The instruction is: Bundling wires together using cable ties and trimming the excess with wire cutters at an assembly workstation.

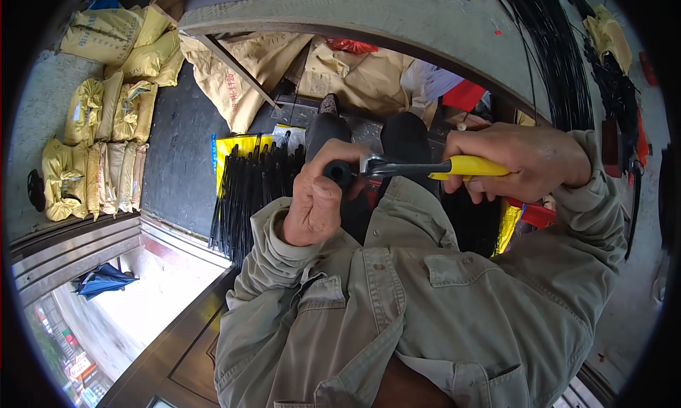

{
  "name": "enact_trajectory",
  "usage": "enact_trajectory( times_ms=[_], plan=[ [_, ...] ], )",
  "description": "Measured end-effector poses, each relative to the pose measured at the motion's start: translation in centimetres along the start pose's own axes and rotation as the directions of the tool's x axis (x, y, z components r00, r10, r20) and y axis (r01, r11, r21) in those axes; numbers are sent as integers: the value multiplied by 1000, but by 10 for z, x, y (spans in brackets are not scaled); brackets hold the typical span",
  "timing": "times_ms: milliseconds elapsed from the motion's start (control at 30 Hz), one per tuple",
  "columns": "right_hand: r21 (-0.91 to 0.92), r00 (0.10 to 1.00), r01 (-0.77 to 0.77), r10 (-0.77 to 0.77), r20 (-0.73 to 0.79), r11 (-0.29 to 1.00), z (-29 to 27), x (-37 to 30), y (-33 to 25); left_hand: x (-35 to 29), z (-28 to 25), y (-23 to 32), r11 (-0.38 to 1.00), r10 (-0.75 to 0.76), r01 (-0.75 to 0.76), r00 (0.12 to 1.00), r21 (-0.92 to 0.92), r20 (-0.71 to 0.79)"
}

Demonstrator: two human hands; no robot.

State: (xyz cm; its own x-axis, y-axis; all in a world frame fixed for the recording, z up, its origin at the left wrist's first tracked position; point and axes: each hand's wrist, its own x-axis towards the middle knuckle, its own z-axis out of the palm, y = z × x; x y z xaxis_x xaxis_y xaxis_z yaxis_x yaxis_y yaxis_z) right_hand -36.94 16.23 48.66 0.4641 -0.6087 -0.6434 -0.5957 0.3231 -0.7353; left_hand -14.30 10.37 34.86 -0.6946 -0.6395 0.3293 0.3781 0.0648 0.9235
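My left hand (312,204) is closed around a black, round-ended piece (339,172) that looks like a tube seen end-on; its length is hidden. My right hand (525,156) grips the yellow handles of a pair of pliers (408,168). The dark metal jaws point left and meet the black piece beside my left thumb and forefinger. Whether the jaws bite on it cannot be made out. Below and left of my left hand, a thick bundle of thin black rods (255,185) lies over yellow sheeting (237,145).
A grey-topped table (383,17) curves across the far side, with long black strips (557,60) at its right. Stacked yellowish sacks (131,110) stand on the left. Brown sacking (241,75) lies under the table. A blue umbrella (105,280) is beyond the doorway sill at lower left.
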Motion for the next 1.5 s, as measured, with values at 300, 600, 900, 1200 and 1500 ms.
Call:
enact_trajectory(
  times_ms=[300,600,900,1200,1500],
  plan=[
    [-444,969,178,-235,-76,878,-3,28,23,4,-2,-6,995,30,-13,985,102,-169],
    [-496,358,-678,-345,-868,542,-91,42,152,-29,-90,151,544,825,-302,24,783,-564],
    [-544,342,-398,-431,-835,739,-81,47,85,-27,-170,-50,440,382,259,813,860,-440],
    [-856,483,-84,-731,-483,510,-254,203,3,16,-207,-157,68,54,498,863,864,-502],
    [-929,727,-193,-590,-351,315,-335,320,-18,160,-194,-60,127,237,-55,971,990,23]
  ],
)
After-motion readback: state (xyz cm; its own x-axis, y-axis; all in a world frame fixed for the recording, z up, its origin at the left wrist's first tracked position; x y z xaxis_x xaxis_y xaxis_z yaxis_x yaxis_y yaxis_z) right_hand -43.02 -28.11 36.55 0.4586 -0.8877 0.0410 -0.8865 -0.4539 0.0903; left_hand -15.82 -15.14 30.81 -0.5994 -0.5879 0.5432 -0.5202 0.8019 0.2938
